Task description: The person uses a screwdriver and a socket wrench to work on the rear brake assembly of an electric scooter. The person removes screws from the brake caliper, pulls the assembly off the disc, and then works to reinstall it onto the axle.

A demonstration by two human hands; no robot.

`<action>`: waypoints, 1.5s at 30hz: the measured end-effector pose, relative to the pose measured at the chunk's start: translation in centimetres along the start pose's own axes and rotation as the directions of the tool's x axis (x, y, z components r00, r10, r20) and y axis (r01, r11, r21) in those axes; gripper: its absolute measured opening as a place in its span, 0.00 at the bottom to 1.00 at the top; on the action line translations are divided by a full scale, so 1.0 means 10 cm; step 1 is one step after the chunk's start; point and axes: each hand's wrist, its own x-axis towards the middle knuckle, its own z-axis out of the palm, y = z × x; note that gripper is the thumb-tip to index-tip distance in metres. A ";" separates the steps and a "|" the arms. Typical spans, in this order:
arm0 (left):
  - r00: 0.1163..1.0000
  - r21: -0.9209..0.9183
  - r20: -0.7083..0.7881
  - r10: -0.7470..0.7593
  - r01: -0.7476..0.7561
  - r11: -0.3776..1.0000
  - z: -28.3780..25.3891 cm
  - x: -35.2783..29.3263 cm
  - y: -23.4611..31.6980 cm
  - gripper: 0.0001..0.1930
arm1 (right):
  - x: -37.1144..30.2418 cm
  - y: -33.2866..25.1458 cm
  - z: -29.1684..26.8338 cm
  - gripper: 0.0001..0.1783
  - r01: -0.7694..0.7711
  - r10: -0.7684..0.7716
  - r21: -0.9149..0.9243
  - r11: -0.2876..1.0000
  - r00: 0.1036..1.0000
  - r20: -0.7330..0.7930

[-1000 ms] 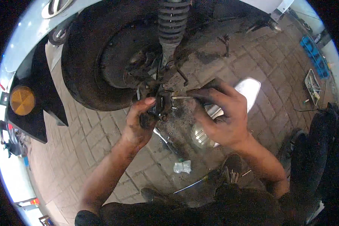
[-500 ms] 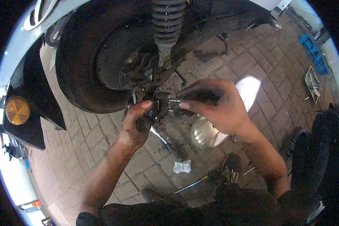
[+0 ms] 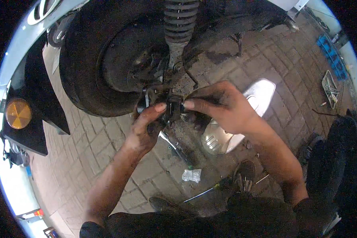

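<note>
A small dark metal part (image 3: 171, 107), which looks like a brake caliper, is held between my two hands below the wheel's hub area. My left hand (image 3: 142, 129) wraps round its left side with the thumb pressed on top. From the right, my right hand (image 3: 232, 109) pinches at the part's right edge with thumb and fingertips. What lies inside that pinch is hidden. Just beyond the hands stand a black tyre (image 3: 79, 67) and a shock absorber with a coil spring (image 3: 180, 22).
Right of my hands lies a silver-white cover (image 3: 261, 97) with a metallic rounded end (image 3: 214, 139). A clear plastic packet (image 3: 191, 175) and a thin rod (image 3: 202, 195) are on the paving near my shoes. A blue crate (image 3: 331, 57) is far right; an orange reflector (image 3: 18, 114) is left.
My right fingertips have moved left against the dark part. The silver pins that showed between them and the part are now mostly covered. My left hand keeps its hold.
</note>
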 end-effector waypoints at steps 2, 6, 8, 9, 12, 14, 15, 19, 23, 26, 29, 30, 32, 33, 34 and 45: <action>1.000 -0.003 0.002 -0.021 0.021 1.000 0.00 -0.03 0.04 0.28 | 0.09 0.01 -0.04 0.17 0.041 -0.046 0.064 0.997 0.996 0.071; 0.998 -0.023 0.033 -0.055 0.056 0.998 0.06 -0.02 0.09 0.28 | 0.30 0.16 -0.17 0.22 0.202 -0.230 0.174 0.964 0.960 0.159; 0.999 -0.036 0.013 -0.034 0.034 0.999 0.05 0.00 0.12 0.28 | 0.34 0.10 -0.17 0.25 0.224 -0.247 0.147 0.963 0.956 0.160; 1.000 -0.047 0.001 -0.029 0.029 0.998 0.03 -0.01 0.11 0.28 | 0.33 0.10 -0.15 0.26 0.211 -0.229 0.123 0.970 0.961 0.156; 0.999 0.078 -0.003 0.044 -0.044 0.996 0.00 -0.02 0.03 0.27 | 0.15 -0.01 -0.22 0.28 0.205 -0.203 -0.006 0.979 0.974 0.098; 0.995 0.137 -0.028 0.098 -0.094 0.986 0.02 0.00 -0.07 0.27 | 0.02 0.04 -0.36 0.27 0.242 -0.238 -0.075 0.967 0.970 0.052; 0.986 0.174 -0.124 0.115 -0.093 0.980 -0.14 -0.09 -0.10 0.27 | 0.02 0.18 -0.29 0.25 0.131 -0.133 -0.061 0.990 0.990 -0.034; 0.996 0.192 -0.044 0.073 -0.063 0.979 -0.21 -0.04 -0.06 0.26 | -0.48 1.22 -1.05 0.25 -0.128 0.068 -0.287 0.949 0.975 -0.211; 0.992 0.049 -0.097 0.081 -0.077 0.996 0.08 0.01 -0.11 0.25 | -1.72 2.47 -1.61 0.38 -0.358 0.046 -0.881 0.308 0.931 -0.362; 0.991 0.021 -0.133 -0.033 0.036 0.999 -0.13 -0.05 -0.16 0.28 | -2.00 3.02 -1.36 0.25 -0.664 0.343 -0.696 0.272 0.743 -0.575; 0.993 0.065 -0.103 0.060 -0.053 0.996 -0.04 -0.02 -0.11 0.32 | -2.24 3.47 -1.34 0.22 -0.676 0.113 -0.330 0.659 0.523 -0.845; 0.988 0.087 -0.124 0.095 -0.085 0.993 0.04 -0.03 -0.10 0.29 | -2.23 3.78 -1.47 0.24 -0.701 0.205 -0.117 0.704 0.358 -0.911; 0.971 0.138 -0.176 0.165 -0.142 0.980 0.14 -0.05 -0.11 0.26 | -2.15 3.92 -1.56 0.25 -0.692 0.310 0.001 0.722 0.321 -0.895; 0.974 0.166 -0.160 0.160 -0.133 0.977 0.14 -0.07 -0.06 0.26 | -2.07 3.91 -1.57 0.25 -0.677 0.360 0.062 0.733 0.309 -0.880; 0.979 0.187 -0.144 0.143 -0.115 0.976 0.10 -0.06 -0.08 0.26 | -2.00 3.79 -1.55 0.26 -0.732 0.342 0.020 0.681 0.293 -0.893; 0.985 0.179 -0.137 0.101 -0.076 0.981 0.14 -0.05 -0.07 0.24 | -1.60 3.18 -1.32 0.31 -0.864 0.510 0.125 0.487 0.165 -0.844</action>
